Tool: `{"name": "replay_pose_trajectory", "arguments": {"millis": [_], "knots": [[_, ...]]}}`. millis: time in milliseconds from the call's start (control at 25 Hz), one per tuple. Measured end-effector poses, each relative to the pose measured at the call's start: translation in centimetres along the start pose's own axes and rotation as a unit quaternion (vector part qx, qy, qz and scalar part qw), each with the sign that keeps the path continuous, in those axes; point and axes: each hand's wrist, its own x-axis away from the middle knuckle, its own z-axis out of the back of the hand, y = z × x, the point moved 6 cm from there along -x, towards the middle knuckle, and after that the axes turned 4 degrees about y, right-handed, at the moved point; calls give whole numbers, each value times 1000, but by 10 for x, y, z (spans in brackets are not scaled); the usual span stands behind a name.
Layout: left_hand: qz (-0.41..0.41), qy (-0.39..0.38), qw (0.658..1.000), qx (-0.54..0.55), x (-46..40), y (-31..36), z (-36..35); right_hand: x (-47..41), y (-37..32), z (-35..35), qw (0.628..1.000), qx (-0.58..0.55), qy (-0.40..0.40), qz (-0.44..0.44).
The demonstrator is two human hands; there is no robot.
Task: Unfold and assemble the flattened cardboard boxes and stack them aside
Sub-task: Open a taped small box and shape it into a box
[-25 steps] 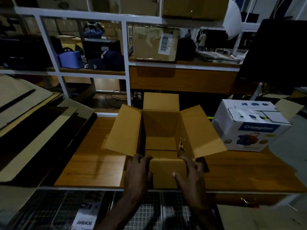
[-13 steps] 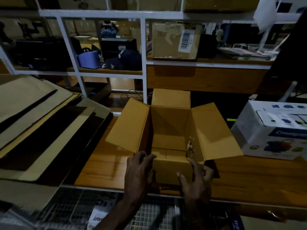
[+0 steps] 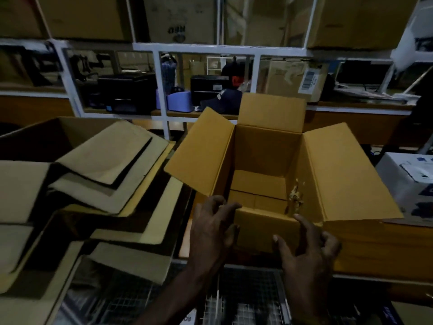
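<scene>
An assembled brown cardboard box point(image 3: 264, 151) stands upright and open on the wooden table, its left, right and far flaps spread outward. The near flap hangs down toward me. My left hand point(image 3: 210, 226) grips the box's near left corner with curled fingers. My right hand point(image 3: 307, 249) holds the near flap and right corner, thumb on the flap's face. A torn patch shows on the inner right wall. A pile of flattened cardboard boxes point(image 3: 93, 184) lies to the left.
A white printed carton point(image 3: 410, 181) sits at the right on the wooden table point(image 3: 375, 249). White-framed shelves point(image 3: 210, 48) behind hold cartons, a printer and a blue container. A wire grid surface point(image 3: 246, 301) lies below the table's near edge.
The view has swung left and the box now appears closer and higher. Both hands keep hold of its near side. More of the flat cardboard pile is in view.
</scene>
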Motion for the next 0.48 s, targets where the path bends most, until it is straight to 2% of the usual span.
{"name": "replay_pose_trajectory", "arguments": {"millis": [480], "knots": [[30, 51, 998, 16, 54, -12, 170, 107, -135, 52, 992, -9, 41, 115]]}}
